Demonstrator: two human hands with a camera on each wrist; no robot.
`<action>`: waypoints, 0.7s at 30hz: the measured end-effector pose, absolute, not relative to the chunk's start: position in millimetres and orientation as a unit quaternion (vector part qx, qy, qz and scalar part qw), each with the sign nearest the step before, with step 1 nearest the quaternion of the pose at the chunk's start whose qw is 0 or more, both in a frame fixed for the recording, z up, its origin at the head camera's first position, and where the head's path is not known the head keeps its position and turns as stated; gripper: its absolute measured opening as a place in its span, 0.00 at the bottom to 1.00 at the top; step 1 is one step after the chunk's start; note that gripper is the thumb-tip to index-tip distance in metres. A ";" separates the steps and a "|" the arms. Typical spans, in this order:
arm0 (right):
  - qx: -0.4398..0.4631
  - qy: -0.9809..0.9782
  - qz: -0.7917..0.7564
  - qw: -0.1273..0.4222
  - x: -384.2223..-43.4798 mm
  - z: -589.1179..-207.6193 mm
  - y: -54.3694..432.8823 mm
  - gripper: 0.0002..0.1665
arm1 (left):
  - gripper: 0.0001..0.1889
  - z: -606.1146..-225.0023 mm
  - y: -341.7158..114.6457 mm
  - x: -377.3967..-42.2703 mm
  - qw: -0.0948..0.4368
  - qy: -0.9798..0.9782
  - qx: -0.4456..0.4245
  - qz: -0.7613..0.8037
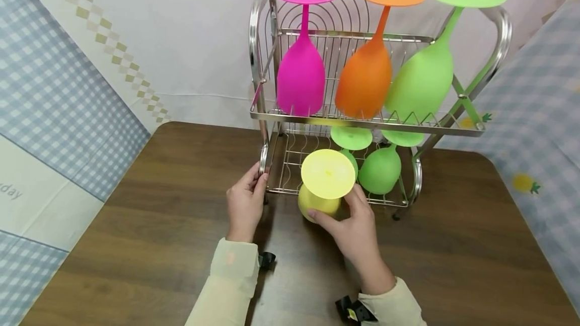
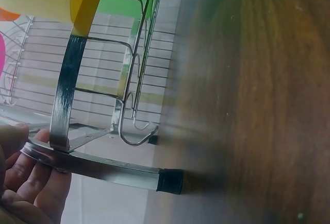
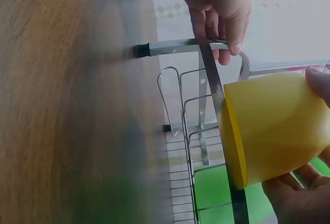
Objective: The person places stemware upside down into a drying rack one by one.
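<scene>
My right hand (image 1: 360, 230) grips a yellow plastic wine glass (image 1: 328, 175) by its bowl, thumb on one side and fingers on the other. The glass is upside down, foot up, in front of the lower tier of a metal dish rack (image 1: 371, 124). In the right wrist view its bowl (image 3: 281, 131) has its rim right at the rack's front bar (image 3: 227, 147). With thumb and fingers, my left hand (image 1: 245, 208) holds the rack's left side frame, close to the black-capped foot (image 2: 171, 181) seen in the left wrist view.
Upside-down pink (image 1: 301, 77), orange (image 1: 366, 77) and light green (image 1: 421, 82) glasses stand on the upper tier. Two green glasses, one at the right (image 1: 380, 169), stand on the lower tier. The rack is on a brown wooden table (image 1: 172, 235), with cloth walls behind and beside it.
</scene>
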State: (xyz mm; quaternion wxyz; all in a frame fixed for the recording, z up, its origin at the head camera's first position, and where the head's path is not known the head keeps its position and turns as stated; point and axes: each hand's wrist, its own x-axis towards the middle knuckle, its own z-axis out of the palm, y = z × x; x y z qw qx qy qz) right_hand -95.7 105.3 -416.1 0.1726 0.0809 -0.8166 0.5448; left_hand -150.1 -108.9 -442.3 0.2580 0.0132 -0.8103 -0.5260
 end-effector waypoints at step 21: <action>0.100 -0.831 0.523 0.165 -117.0 -410.7 83.9 0.45 | 0.11 -444.2 -111.8 -152.3 0.260 -0.816 0.001 -0.517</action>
